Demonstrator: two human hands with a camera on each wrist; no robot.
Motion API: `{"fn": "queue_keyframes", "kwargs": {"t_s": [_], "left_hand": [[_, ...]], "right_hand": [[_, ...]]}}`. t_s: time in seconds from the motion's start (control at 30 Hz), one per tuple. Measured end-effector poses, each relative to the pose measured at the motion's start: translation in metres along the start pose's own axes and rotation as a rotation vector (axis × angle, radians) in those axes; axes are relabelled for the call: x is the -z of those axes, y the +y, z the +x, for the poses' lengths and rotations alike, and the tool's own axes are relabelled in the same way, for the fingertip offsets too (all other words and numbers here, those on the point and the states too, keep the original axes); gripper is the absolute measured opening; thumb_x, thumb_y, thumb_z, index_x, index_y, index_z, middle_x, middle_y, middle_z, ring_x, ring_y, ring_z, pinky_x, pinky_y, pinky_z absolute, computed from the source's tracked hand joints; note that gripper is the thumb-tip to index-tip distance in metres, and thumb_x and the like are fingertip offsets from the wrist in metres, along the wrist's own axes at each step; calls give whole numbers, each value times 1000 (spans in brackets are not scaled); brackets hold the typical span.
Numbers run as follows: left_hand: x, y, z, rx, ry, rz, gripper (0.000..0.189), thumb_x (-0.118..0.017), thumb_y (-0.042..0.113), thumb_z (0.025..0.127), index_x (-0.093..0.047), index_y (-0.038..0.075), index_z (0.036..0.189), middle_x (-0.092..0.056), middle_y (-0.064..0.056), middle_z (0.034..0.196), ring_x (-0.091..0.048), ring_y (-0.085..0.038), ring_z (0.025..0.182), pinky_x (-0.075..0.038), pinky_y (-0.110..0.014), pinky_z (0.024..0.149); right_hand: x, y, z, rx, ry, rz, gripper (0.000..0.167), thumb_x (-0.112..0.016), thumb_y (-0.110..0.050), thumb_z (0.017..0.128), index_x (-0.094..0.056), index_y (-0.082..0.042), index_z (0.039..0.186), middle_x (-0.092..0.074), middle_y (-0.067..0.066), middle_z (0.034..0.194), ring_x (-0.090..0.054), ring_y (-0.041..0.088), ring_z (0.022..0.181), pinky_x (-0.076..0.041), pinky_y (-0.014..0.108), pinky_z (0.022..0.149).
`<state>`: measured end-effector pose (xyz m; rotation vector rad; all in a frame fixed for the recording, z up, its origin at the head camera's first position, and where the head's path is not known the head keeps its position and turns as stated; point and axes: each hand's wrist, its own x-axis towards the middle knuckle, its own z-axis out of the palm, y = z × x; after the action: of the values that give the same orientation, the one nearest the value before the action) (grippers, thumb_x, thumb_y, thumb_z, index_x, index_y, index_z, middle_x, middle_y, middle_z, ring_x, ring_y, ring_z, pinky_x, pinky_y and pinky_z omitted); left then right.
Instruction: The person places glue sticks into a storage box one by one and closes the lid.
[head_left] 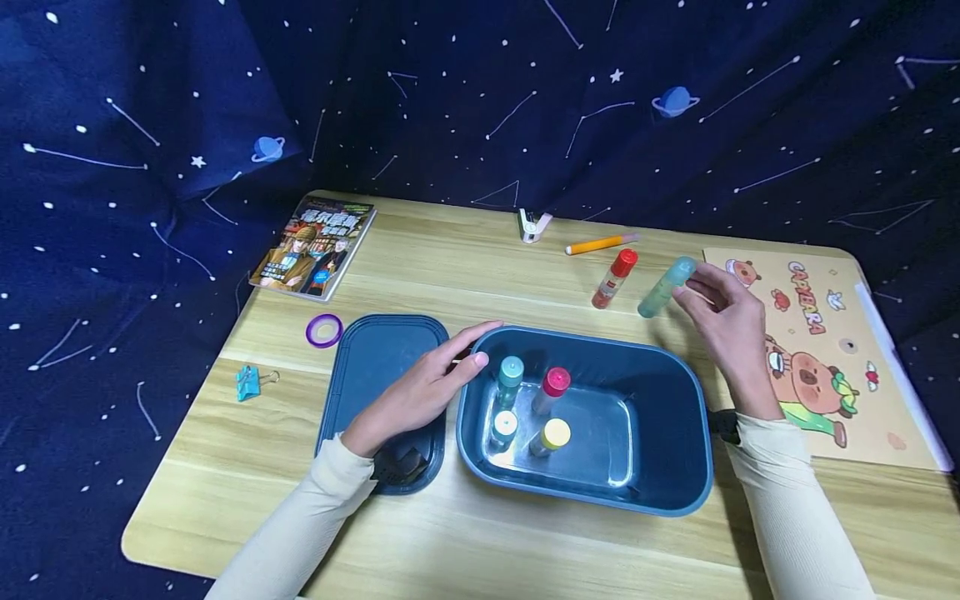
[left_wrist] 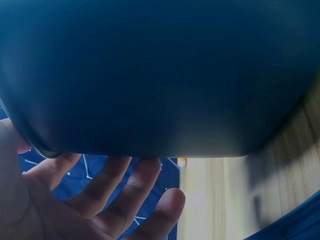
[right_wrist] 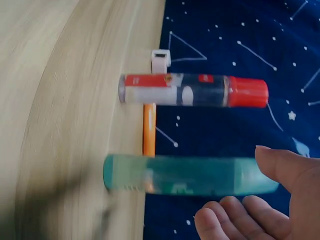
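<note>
A dark blue plastic bin [head_left: 667, 467] sits on the table with several bottles upright inside: a teal-capped one [head_left: 511, 375], a pink-capped one [head_left: 556, 385], a white-capped one [head_left: 505, 427] and a yellow-capped one [head_left: 553, 437]. My left hand [head_left: 420, 387] rests at the bin's left rim, thumb over the edge; the left wrist view has its fingers spread loosely beside the wall. To the right, a teal glue bottle [head_left: 663, 290] stands upright. My right hand [head_left: 726, 321] is around its cap, thumb on one side and loosely bent fingers [right_wrist: 232, 210] on the other.
Left of the teal bottle stands a red-capped glue bottle [head_left: 615, 279]. Behind it lie an orange marker [head_left: 600, 244] and a small white stapler [head_left: 532, 227]. A dark blue lid [head_left: 375, 367], purple tape roll [head_left: 324, 331], blue binder clip [head_left: 248, 382], book [head_left: 315, 247] and capybara folder [head_left: 806, 333] lie around.
</note>
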<state>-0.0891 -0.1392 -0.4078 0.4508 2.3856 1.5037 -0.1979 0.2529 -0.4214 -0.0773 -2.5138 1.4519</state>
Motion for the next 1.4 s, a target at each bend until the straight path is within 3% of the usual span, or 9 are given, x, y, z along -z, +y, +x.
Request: {"fn": "queue_keyframes", "kwargs": {"t_s": [0.13,0.27,0.6,0.77,0.97,1.23,1.4], "left_hand": [[0,0,0,-1,0,-1,49,-41,40,112,-37,36,160,-38,7,167,-33,-24,157,-29,-61,124],[0,-1,0,-4,1,2,48,-41,40,112,-37,37,160,-38,7,167,-34,-24,157,-30,-60,124],[-1,0,1,-5,3,-6,48,-41,39,112,-38,35,160,-38,7,167,-36,-23,155,-35,-58,122],[-1,0,0,-11,4,-9,48,-42,38,112,-38,34,160,-39,6,166,-39,-24,154,-35,-58,122],[-1,0,-1,-1,8,-15,48,-41,40,112,-37,36,160,-37,5,167,-37,-26,155,-34,-60,122],[-2,-2,-1,5,15,-18,48,-40,42,112,-37,39,159,-36,5,168,-35,-27,155,-33,-61,122],[-3,-2,0,4,13,-14,48,-40,42,112,-37,38,160,-36,4,168,-35,-28,155,-33,-62,122]], "right_hand": [[-9,-2,6,34,13,45,46,-76,-9,93,-64,0,136,-66,-24,103,-64,-15,95,-50,3,85],[-13,-5,8,42,37,5,42,-76,-8,93,-66,1,133,-60,-31,93,-62,-15,88,-49,2,82],[8,-25,-4,78,65,-96,42,-76,-15,95,-68,-6,134,-60,-29,100,-59,-18,89,-47,1,82],[29,-54,-18,107,81,-113,39,-77,-18,94,-70,-12,132,-63,-31,101,-62,-17,92,-48,1,84],[51,-97,-46,217,102,-9,37,-79,-3,89,-73,-8,125,-73,-21,100,-71,-7,91,-52,4,83],[62,-136,-88,365,-20,116,45,-77,18,80,-70,8,123,-77,1,120,-74,7,98,-56,11,87],[59,-141,-108,366,-147,14,52,-79,16,80,-71,-1,128,-76,-10,112,-74,-1,97,-56,10,83]]}}
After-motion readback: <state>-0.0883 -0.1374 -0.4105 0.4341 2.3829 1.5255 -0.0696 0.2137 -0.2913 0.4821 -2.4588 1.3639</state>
